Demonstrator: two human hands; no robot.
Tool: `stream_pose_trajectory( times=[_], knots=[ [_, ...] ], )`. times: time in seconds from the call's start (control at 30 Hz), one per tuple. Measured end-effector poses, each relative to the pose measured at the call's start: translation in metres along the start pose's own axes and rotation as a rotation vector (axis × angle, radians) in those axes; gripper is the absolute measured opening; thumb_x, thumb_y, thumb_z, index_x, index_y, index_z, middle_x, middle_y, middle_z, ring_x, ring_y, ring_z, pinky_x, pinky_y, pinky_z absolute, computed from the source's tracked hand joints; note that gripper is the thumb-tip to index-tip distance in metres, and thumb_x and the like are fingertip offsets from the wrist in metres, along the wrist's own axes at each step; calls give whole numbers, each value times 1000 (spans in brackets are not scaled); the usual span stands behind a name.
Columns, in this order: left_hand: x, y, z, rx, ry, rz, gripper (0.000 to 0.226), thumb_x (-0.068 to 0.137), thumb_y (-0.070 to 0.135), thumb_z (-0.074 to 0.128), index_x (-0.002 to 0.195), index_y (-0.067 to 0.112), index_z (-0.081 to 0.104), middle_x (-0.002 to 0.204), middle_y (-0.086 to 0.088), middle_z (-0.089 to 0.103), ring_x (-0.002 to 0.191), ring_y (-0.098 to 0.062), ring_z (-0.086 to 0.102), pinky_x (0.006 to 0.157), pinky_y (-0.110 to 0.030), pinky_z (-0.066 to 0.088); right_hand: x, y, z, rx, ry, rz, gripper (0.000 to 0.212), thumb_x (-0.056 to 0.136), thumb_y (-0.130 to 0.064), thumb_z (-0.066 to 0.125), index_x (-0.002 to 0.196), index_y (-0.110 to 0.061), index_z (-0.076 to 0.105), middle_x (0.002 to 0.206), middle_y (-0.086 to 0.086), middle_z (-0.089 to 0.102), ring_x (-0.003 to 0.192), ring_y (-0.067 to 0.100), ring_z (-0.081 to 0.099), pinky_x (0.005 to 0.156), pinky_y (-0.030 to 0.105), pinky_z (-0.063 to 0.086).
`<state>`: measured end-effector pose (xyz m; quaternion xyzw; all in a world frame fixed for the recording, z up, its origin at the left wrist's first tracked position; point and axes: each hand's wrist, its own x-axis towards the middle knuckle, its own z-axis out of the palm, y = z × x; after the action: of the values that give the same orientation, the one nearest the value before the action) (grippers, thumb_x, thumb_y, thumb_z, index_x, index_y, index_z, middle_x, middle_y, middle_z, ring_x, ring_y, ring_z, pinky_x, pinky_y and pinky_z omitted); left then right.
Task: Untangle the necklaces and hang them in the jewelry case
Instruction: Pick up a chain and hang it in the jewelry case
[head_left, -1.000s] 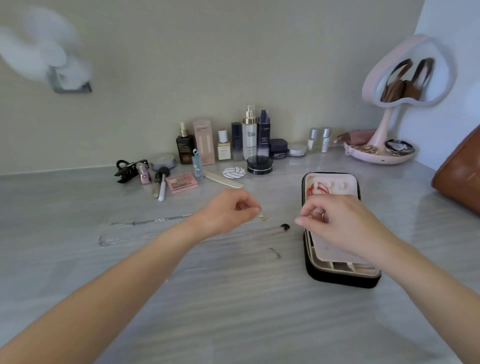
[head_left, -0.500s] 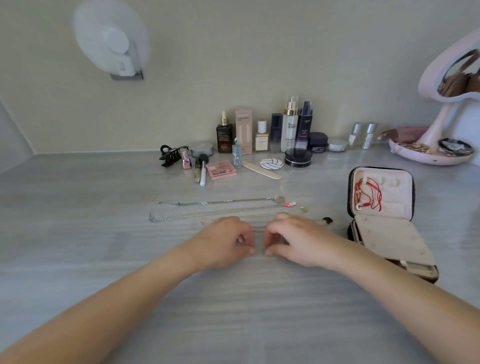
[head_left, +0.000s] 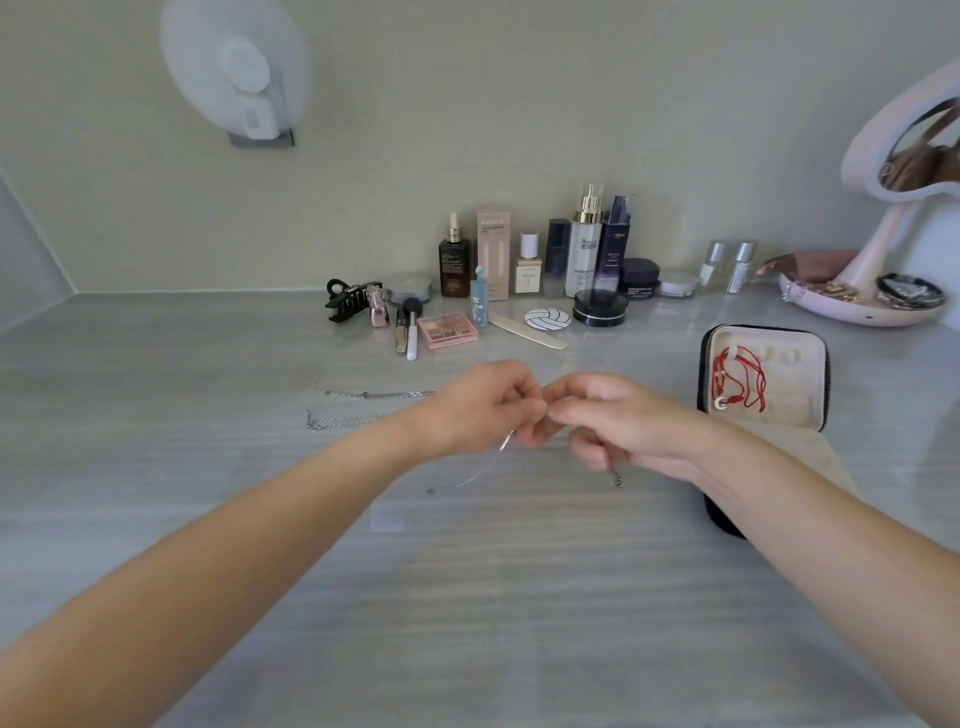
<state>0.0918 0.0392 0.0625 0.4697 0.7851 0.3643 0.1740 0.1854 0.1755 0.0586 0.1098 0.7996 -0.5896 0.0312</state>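
**A:** Which step was in hand?

**B:** Untangling, by my reading. Just above the worktop (head_left: 467, 597) the left hand (head_left: 483, 405) and right hand (head_left: 618, 421) met fingertip to fingertip. Both had fingers curled, pinching a fine chain (head_left: 488, 470). Its slack trailed down toward the worktop below the left hand, and a clasp end (head_left: 616, 480) dangled under the right.

**A:** And the other necklaces?

**B:** Beyond the left hand, two silver chains (head_left: 379, 395) lay stretched out side by side, not touching. Farther off to the right, the jewelry case (head_left: 763, 338) stood open. A red cord necklace (head_left: 743, 384) already hung in its lid, next to what looked like spare hooks (head_left: 779, 356).

**A:** So what did the next move call for?

**B:** Probably small, gentle pulls to free any snag. After that, the fine chain needed carrying across to a spare hook, clear of the two lying chains.
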Motion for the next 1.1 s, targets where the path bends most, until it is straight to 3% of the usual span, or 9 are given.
stream_pose_trajectory(
  times=[0.07, 0.17, 0.33, 0.47, 0.6, 0.77, 0.93, 1.1],
  knots=[
    [7, 9, -4, 1, 8, 11, 19, 92, 15, 50, 75, 21, 47, 62, 5, 57, 35, 3, 41, 39, -11, 28, 1, -10, -6, -26, 19, 40, 16, 90, -11, 46, 98, -6, 59, 75, 7, 67, 36, 8, 33, 40, 20, 24],
    [16, 19, -6, -18, 13, 33, 18, 91, 16, 52, 74, 20, 49, 64, 3, 59, 40, 5, 47, 43, -9, 32, -2, -21, -18, -124, 44, 101, 20, 90, -13, 45, 85, -4, 62, 65, 6, 59, 33, 6, 30, 37, 19, 22],
    [35, 40, -3, -129, 56, 41, 14, 93, 25, 50, 81, 18, 52, 68, 4, 64, 53, -2, 55, 54, -17, 41, -15, -34, -48, -17, 128, 40, 19, 89, -13, 48, 73, -8, 58, 61, 2, 47, 38, 6, 30, 34, 17, 21],
    [50, 59, 14, -357, 38, -50, 44, 96, 48, 27, 84, 21, 59, 85, 4, 67, 85, -14, 63, 78, -31, 45, -26, -40, -67, 3, 179, -13, 22, 89, -12, 49, 68, -11, 55, 60, 2, 48, 39, 6, 29, 36, 16, 19],
    [71, 71, 41, -637, -93, -79, 68, 93, 58, 6, 97, 18, 61, 95, 1, 69, 102, -17, 62, 100, -41, 34, -39, -45, -89, 35, 263, -46, 20, 88, -10, 48, 69, -10, 57, 61, 3, 52, 38, 7, 30, 36, 17, 21],
    [92, 87, 63, -687, -180, -45, 67, 94, 55, 9, 87, 19, 65, 66, 6, 62, 77, -14, 59, 87, -37, 33, -58, -39, -122, 128, 409, -54, 23, 87, -11, 49, 64, -10, 57, 69, 4, 61, 36, 6, 30, 37, 17, 21],
    [104, 100, 75, -587, -161, 49, 30, 96, 24, 41, 77, 15, 63, 60, 5, 54, 64, -12, 53, 66, -20, 42, -80, -17, -148, 201, 579, -36, 22, 87, -13, 54, 65, -11, 58, 80, 6, 60, 36, 5, 28, 36, 16, 20],
    [115, 107, 79, -455, -154, 77, 23, 93, 20, 50, 75, 17, 64, 65, 3, 51, 62, -9, 52, 82, -28, 44, -93, 7, -159, 263, 656, -1, 18, 86, -16, 57, 68, -14, 58, 77, 2, 60, 37, 4, 29, 34, 14, 19]
  ],
)
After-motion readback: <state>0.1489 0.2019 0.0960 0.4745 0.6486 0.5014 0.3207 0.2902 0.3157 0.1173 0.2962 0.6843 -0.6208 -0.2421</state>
